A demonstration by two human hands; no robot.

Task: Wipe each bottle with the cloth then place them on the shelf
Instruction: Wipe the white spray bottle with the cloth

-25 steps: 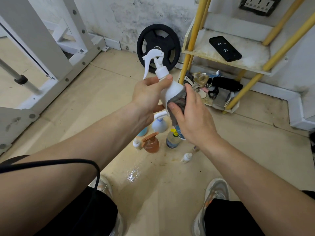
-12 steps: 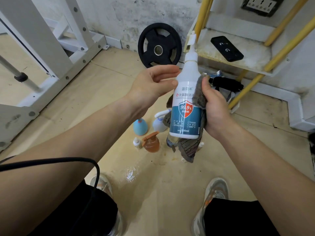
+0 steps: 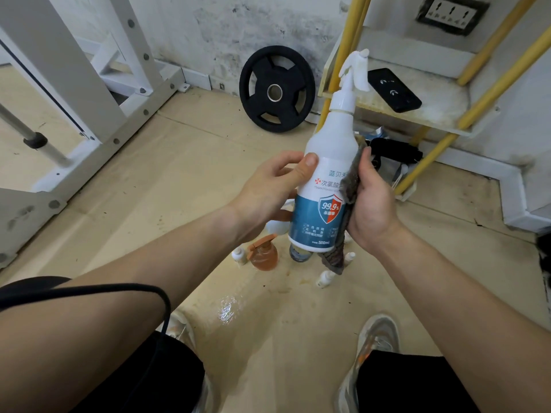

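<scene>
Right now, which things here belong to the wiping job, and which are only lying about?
For the job: spray bottle, gripped by the left hand; cloth, pressed on it by the right hand; orange bottle and small white bottles on the floor; shelf.
Lying about: weight plate; black device on the shelf; white rack; wall socket.

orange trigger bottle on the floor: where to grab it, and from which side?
Probably the neck just under the trigger head, from above. The orange bottle seems to stand upright with a wide round belly. A small white bottle sits close on its left in the picture and another bottle on its right, so a side approach looks crowded.
</scene>
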